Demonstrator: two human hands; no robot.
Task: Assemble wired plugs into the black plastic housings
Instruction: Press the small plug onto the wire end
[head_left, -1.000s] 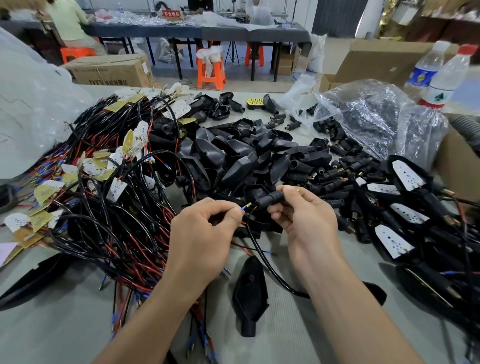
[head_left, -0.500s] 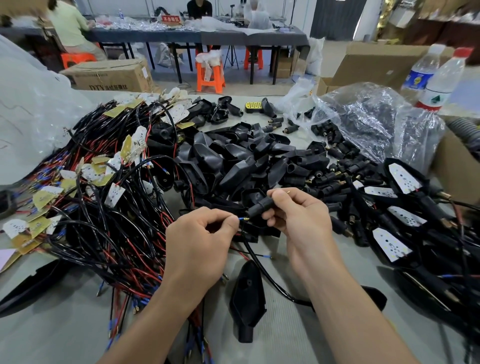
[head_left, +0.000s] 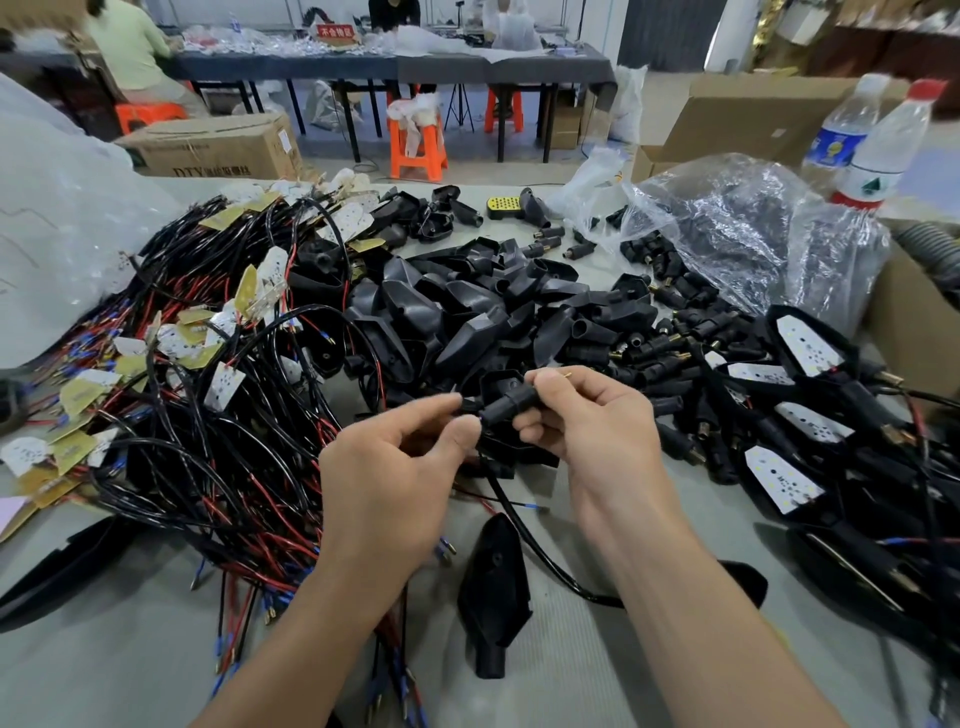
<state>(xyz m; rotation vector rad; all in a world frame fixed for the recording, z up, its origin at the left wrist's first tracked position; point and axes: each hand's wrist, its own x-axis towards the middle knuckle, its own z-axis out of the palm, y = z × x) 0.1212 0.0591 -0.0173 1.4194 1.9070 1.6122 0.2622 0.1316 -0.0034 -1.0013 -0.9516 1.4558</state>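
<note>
Right hand (head_left: 587, 431), middle of the frame, pinches one black cylindrical plastic plug (head_left: 511, 402) between thumb and fingertips, with a gold pin sticking out above the fingers. Left hand (head_left: 395, 467) has thumb and forefinger pressed together on the wire right at the plug's left end. Half a second ago there was a gap between the hands with a blue wire tip showing; now the left fingertips touch the plug and the tip is hidden.

One black cable (head_left: 524, 535) drops from the plug past a single black teardrop plastic housing (head_left: 493, 587) lying on the grey surface (head_left: 571, 675), lower centre. Behind the hands sits a heap of black housings (head_left: 467, 312), too many to count, and left of it a tangle of red and black wire harnesses (head_left: 208, 415).

Upper right: two clear plastic bottles (head_left: 836, 140), labels unreadable. Upper left: one cardboard box (head_left: 218, 150) printed "DTY". Top: a red sign (head_left: 335, 31) reading 不合格区.
</note>
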